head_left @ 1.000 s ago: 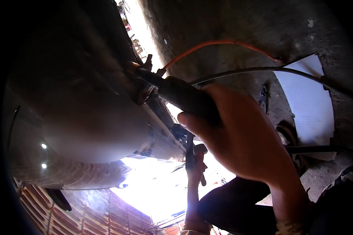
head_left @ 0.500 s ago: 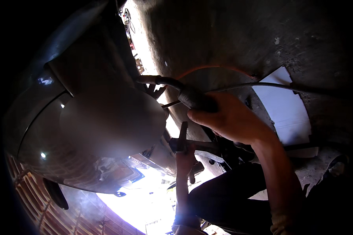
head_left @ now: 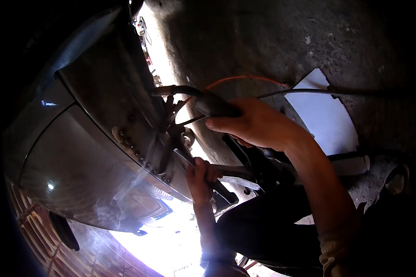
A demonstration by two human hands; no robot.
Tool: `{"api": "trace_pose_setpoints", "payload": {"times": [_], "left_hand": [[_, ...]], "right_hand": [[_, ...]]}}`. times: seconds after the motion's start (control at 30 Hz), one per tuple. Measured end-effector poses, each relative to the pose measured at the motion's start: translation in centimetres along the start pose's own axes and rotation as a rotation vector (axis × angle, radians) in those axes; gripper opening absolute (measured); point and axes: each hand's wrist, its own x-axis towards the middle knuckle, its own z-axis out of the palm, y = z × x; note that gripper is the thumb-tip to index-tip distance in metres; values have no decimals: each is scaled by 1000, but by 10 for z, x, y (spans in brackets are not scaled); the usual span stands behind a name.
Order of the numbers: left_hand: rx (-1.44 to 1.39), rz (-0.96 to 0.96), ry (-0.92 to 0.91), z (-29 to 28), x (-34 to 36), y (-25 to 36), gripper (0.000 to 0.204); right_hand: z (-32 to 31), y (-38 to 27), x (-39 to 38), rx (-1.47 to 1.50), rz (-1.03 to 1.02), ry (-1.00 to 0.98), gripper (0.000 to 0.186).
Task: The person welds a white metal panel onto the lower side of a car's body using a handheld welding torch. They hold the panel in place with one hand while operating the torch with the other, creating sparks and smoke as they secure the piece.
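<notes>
My right hand (head_left: 259, 124) is closed round the black handle of a welding torch (head_left: 215, 106); its curved neck reaches left to the inner edge of a glossy dark vehicle body panel (head_left: 64, 152). Below it, my left hand (head_left: 199, 182) grips a dark metal tool (head_left: 224, 194), one bar end pointing up-left beside a metal flange (head_left: 131, 147) dotted with small round spots along the panel. Dark brackets (head_left: 171, 115) crowd under the torch tip, their details hard to make out. Thin smoke rises over the panel near my left hand.
An orange cable (head_left: 245, 76) and black hose (head_left: 305, 91) cross the stained concrete at right. A white sheet (head_left: 321, 111) lies there. My dark-clothed knee (head_left: 249, 221) is low in view, and glaring daylight and a red slatted structure (head_left: 39, 231) show at lower left.
My left hand and its tool have risen and shifted left. The torch sits farther left. The blurred patch over the panel is gone, showing the dotted flange and smoke.
</notes>
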Motion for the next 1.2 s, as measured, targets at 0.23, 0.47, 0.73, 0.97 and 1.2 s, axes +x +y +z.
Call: {"api": "trace_pose_setpoints", "payload": {"times": [0.23,0.47,0.73,0.97,1.2], "left_hand": [[-176,-212,-117,-10,7,-4,49],[-194,-269,23,-17,6,-14,50],[-154,-227,20,-23,-10,-19,51],[-104,-272,111,-19,-15,-17,53],[-172,-187,103,-25,-19,-19,52]], "right_hand": [[4,3,4,27,5,2,37],[37,17,0,656,297,-53,32],[48,22,-12,530,193,-94,24],[51,10,-18,355,71,-140,20],[61,6,-16,256,77,-131,22]]}}
